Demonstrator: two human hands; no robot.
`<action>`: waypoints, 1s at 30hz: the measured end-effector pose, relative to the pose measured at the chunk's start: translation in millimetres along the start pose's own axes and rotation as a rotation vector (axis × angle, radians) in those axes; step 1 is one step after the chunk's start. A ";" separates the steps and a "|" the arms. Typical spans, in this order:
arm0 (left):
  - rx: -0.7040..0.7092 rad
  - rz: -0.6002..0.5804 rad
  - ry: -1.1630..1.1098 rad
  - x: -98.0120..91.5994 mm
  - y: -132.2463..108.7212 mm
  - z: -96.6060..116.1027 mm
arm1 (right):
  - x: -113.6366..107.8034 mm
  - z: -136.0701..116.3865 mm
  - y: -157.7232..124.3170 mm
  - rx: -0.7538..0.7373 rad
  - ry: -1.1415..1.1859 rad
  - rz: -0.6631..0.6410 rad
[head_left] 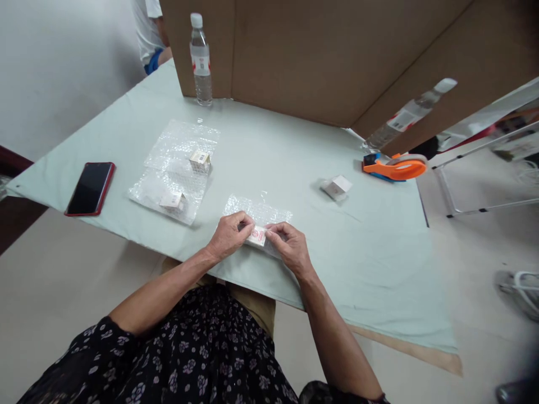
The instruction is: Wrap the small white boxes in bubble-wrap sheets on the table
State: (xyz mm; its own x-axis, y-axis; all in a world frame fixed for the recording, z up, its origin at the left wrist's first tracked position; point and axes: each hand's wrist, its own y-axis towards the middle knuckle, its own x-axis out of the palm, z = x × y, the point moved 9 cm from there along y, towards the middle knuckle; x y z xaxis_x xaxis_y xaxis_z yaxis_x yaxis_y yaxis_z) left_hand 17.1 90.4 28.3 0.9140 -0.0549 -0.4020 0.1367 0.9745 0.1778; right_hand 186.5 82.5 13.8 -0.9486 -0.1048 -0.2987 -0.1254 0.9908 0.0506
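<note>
A small white box with red print (257, 235) lies on a sheet of bubble wrap (263, 212) near the front edge of the pale green table (273, 151). My left hand (229, 234) pinches the box's left end. The box's right end, together with the wrap's near edge, is gripped by my right hand (289, 244). Both hands have their fingers curled closed on it.
More bubble wrap sheets (177, 168) carry two small boxes (200, 160) (172, 200). A phone in a red case (90, 188) lies at left, another small white box (337, 187) and an orange tape dispenser (396, 167) at right. Two water bottles (201, 59) (406, 115) stand by a cardboard screen (320, 56). Another person's arm (158, 53) shows at the far edge.
</note>
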 end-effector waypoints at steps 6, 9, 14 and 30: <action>-0.039 0.017 -0.009 0.5 -2.1 -2.4 | -0.6 7.4 9.1 0.067 0.015 -0.087; -0.056 0.028 -0.007 -0.7 -4.8 -2.1 | 0.2 9.0 12.5 0.086 0.044 -0.136; -0.071 0.028 0.015 -2.0 -6.6 -1.0 | 1.8 8.6 13.9 0.093 0.054 -0.148; -0.031 0.005 0.018 -4.3 -15.5 0.0 | 0.3 1.6 -3.2 -0.022 -0.100 -0.045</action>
State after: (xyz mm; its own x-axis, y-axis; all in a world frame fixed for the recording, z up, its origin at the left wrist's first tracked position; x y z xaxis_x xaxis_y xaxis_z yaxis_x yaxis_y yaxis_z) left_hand 11.0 75.6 27.3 0.9077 -0.0466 -0.4169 0.1201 0.9811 0.1517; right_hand 187.0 79.4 12.0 -0.9083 -0.1392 -0.3945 -0.1748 0.9830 0.0557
